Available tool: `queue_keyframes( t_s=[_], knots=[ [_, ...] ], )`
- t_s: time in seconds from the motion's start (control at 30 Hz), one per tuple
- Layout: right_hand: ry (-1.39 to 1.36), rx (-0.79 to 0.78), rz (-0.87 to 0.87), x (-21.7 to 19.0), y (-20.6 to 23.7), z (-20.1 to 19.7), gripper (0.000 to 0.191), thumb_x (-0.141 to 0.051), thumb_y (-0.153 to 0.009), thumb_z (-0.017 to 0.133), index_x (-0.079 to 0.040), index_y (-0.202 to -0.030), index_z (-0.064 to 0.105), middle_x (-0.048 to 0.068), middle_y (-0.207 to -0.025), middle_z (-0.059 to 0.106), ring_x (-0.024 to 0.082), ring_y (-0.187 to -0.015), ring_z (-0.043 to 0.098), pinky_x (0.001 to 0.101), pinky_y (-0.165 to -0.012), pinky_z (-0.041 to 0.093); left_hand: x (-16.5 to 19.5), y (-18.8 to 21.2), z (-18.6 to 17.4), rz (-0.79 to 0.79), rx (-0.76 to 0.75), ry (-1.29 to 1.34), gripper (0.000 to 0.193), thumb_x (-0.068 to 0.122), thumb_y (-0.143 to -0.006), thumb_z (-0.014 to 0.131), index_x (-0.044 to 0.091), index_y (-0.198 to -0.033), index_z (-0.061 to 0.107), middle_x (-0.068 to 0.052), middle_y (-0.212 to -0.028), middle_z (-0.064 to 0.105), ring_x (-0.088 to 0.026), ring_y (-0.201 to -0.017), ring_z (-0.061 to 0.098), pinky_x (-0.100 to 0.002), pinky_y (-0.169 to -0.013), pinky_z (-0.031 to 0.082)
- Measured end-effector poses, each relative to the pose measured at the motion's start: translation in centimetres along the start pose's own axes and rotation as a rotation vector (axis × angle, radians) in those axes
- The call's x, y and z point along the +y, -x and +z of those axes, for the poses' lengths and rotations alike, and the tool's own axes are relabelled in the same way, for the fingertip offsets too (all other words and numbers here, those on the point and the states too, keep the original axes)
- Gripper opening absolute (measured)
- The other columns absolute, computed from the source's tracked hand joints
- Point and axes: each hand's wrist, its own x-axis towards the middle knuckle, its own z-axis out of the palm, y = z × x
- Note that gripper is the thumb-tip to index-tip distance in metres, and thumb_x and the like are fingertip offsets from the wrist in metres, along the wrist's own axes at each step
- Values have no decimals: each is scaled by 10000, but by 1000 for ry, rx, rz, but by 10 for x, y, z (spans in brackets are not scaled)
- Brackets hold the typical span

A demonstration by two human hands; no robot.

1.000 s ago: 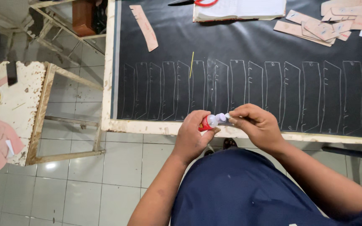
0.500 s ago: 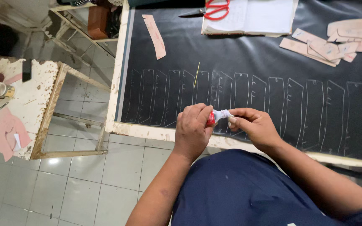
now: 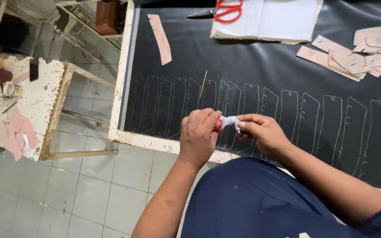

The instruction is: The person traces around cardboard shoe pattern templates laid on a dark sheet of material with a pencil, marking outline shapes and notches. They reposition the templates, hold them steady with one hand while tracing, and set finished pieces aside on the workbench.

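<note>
Over black sheet [image 3: 252, 66], both hands' fingers [image 3: 208, 118] clamp a small tube [image 3: 225, 123] between them.

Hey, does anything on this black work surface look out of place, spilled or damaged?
Nothing spilled or damaged. Both hands, left and right, hold a small tube over the black sheet. One tan strip lies alone, away from the pile of tan pieces.

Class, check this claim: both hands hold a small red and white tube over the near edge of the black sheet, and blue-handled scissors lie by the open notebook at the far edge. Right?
One detail is wrong. The head view shows the scissors have red handles, not blue. The rest stands: the left hand and right hand hold the tube over the black sheet, by the notebook.
</note>
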Motion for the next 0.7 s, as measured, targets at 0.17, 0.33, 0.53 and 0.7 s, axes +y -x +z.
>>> queue_keyframes(
  t_s=[0.17,0.33,0.53,0.7],
  knots=[
    [19,4,53,-5,-12,-4,292,-100,-976,585,42,-1204,702,114,-954,720,176,-833,687,334,-772,568,-2,-9,8,-12,-10,-14,416,47,-785,771,51,-1192,686,-57,-1195,655,-256,-1131,610,-423,-963,440],
    [5,-34,83,-6,-19,-5,295,-101,-982,571,29,-1219,690,106,-944,717,169,-823,682,318,-764,564,-3,-12,9,-29,-21,-33,407,51,-789,770,49,-1188,686,-53,-1183,653,-254,-1117,609,-424,-956,434],
    [-12,-49,118,-4,-23,-5,291,-110,-988,576,32,-1219,681,98,-952,715,155,-823,681,311,-752,562,0,-11,7,-36,-39,-66,380,50,-815,766,52,-1187,690,-40,-1175,654,-232,-1100,609,-406,-948,433],
    [-15,-64,114,-3,-23,-5,279,-106,-985,580,27,-1209,678,103,-949,711,158,-815,683,310,-749,566,3,-11,6,-32,-35,-93,364,69,-831,772,54,-1186,690,-34,-1167,652,-224,-1090,608,-403,-957,436]
  ],
)
